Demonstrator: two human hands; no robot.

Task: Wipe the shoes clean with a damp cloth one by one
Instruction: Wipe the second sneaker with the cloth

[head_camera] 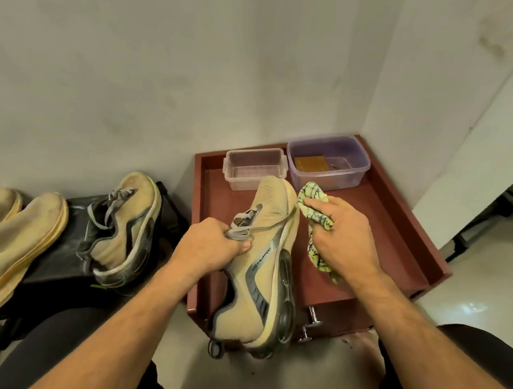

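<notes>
Centre frame, left hand (211, 246) clamped on shoe (265, 259) by its laces; right hand (337, 232) bunched round cloth (313, 201); hard wiping could twist the shoe loose

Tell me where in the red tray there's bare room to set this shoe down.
The tray floor is bare along its right wall, beside the right hand with the cloth, and at left before the small clear box. The far edge is crowded: that box and the purple-tinted box fill it.
</notes>
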